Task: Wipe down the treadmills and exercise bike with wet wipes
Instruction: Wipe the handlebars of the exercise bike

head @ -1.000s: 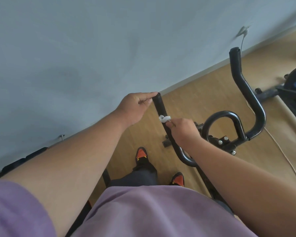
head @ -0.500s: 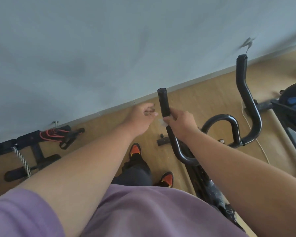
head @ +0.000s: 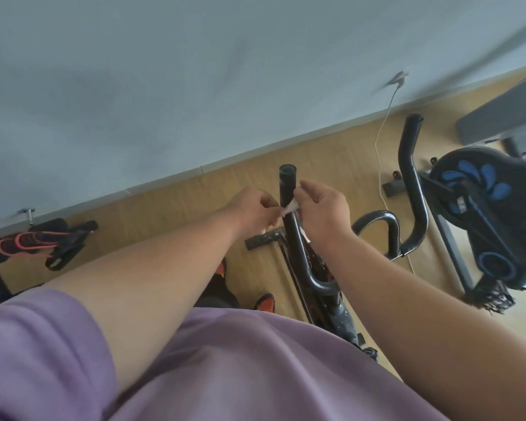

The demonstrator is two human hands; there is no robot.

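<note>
A black exercise bike stands in front of me, its left handlebar [head: 287,183] rising upright between my hands and its right handlebar [head: 409,153] further right. A small white wet wipe [head: 289,208] is wrapped against the left bar. My left hand [head: 252,208] pinches the wipe from the left side of the bar. My right hand [head: 322,211] holds the wipe against the bar from the right, fingers curled around it. The looped centre grip [head: 377,220] sits just right of my right wrist.
A second bike with a black and blue flywheel cover [head: 480,183] stands at the right, by a grey treadmill deck [head: 504,113]. A white cable [head: 383,141] hangs from the wall down across the floor. A black bench with red bands [head: 40,241] lies at the left.
My left hand has come off the top of the left handlebar and dropped to the wipe. The view has tilted down and swung, bringing the bench and second bike into sight.
</note>
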